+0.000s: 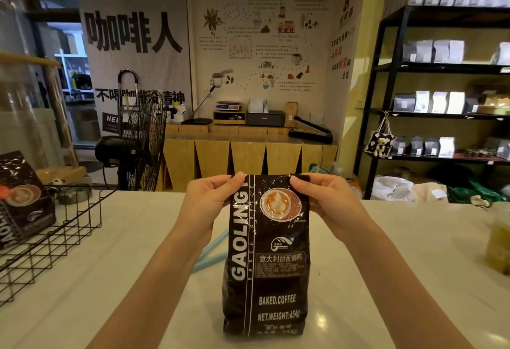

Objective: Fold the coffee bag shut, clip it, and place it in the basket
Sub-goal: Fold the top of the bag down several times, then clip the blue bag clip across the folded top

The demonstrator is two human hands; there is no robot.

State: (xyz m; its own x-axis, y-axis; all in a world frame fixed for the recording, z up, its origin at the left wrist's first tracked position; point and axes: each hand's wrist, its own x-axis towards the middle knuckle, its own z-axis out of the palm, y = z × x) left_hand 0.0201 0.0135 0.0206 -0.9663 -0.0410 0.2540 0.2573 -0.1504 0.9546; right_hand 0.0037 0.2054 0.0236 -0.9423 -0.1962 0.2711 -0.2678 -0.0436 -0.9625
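A black coffee bag with white lettering stands upright on the white counter, right in front of me. My left hand pinches its top left corner, and my right hand pinches the top right corner. The top edge looks flattened and partly folded over. A pale blue clip lies on the counter behind the bag, partly hidden by it and by my left forearm. A black wire basket sits at the left of the counter, with another black coffee bag standing in it.
A yellowish container stands at the counter's right edge. Beyond the counter are a black floor fan, a wooden bench with scales and a sealer, and black shelves of bags on the right.
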